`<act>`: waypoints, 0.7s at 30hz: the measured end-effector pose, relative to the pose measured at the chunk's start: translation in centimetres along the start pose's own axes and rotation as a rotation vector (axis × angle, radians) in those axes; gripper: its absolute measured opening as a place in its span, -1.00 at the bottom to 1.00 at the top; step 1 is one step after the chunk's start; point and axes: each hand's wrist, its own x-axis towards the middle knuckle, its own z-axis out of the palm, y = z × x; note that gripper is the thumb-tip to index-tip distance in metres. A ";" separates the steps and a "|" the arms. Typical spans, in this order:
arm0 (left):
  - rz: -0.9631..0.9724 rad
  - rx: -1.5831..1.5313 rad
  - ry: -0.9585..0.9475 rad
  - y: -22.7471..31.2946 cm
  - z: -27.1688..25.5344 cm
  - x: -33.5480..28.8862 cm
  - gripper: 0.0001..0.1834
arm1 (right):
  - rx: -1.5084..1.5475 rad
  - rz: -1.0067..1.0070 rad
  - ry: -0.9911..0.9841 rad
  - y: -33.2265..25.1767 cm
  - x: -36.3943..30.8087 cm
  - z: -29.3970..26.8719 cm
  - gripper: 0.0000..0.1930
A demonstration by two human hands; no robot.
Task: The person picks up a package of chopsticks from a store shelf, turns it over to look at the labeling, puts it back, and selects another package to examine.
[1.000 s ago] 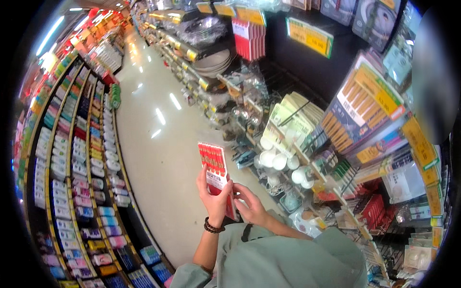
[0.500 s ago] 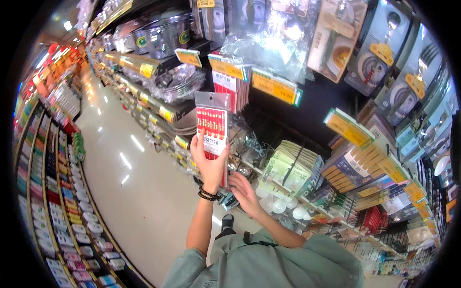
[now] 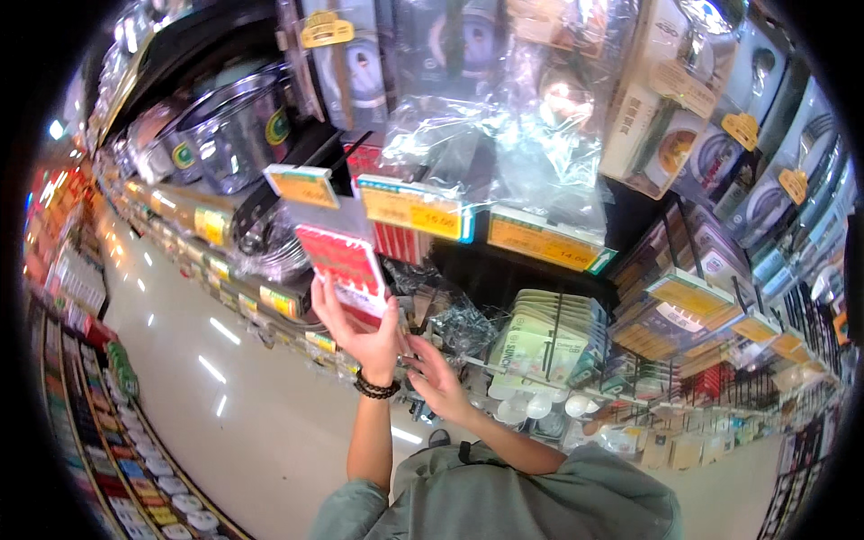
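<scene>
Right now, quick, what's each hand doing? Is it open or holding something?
Left hand: closed, holding a red and white packet.
Right hand: open, loosely curled; I can't tell whether it touches the packet.

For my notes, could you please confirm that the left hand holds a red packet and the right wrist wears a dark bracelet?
Not quite: the head view shows the dark bracelet on the left wrist. The left hand does hold a red packet.

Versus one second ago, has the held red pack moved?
Yes: the red pack has moved toward the hanging red packs, from well below them to just left of them.
</scene>
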 end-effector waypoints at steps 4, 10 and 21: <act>0.001 0.054 -0.021 -0.2 -0.1 1.5 -0.14 | -0.048 -0.031 -0.014 -0.2 1.0 0.3 -0.39; 0.030 0.008 -0.035 -0.5 1.0 3.1 -0.17 | -0.092 -0.057 0.010 -0.1 1.7 0.4 -0.39; 0.030 0.147 -0.094 0.3 1.5 4.0 -0.20 | -0.068 -0.066 0.018 1.0 1.5 0.5 -0.42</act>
